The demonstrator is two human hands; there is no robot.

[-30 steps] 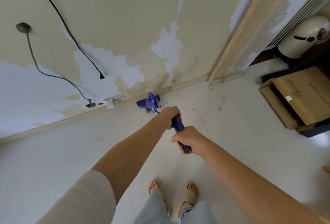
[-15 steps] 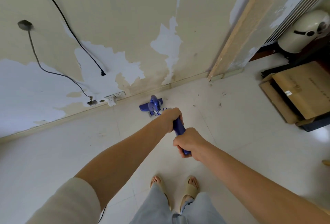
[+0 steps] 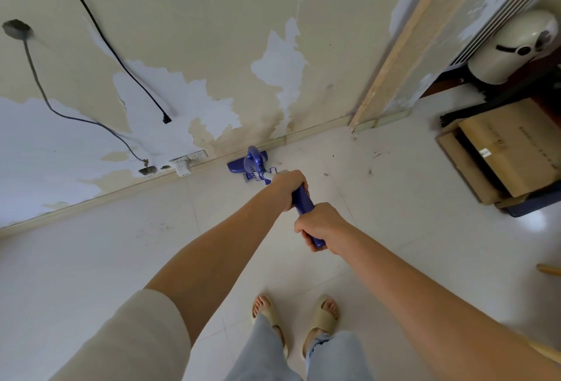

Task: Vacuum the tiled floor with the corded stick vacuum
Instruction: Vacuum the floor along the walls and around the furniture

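1. Head view, hands: I see my left hand (image 3: 287,188) curled round the blue handle (image 3: 303,204) of the stick vacuum (image 3: 253,165), higher up toward the shaft. My right hand (image 3: 321,225) grips the handle's lower end, fingers wrapped tight, with the blue tip showing just below the fist.
2. Head view, the vacuum: its blue floor head (image 3: 235,165) sits on the tiled floor (image 3: 394,213), right up against the skirting at the foot of the peeling wall (image 3: 212,31). The shaft slants back from there to my hands.
3. Head view, the floor: dark crumbs and bits of debris (image 3: 373,156) lie on the tiles to the right of the head, near the wall corner.
4. Head view, the wall: a white socket strip (image 3: 185,165) sits low on the wall, left of the floor head, and a black cable (image 3: 115,55) hangs down the wall with its plug end loose.
5. Head view, right side: a cardboard box (image 3: 510,147) lies on the floor, with a cream-coloured appliance (image 3: 513,46) behind it.
6. Head view, bottom: my feet in beige sandals (image 3: 321,320) stand on the tiles.
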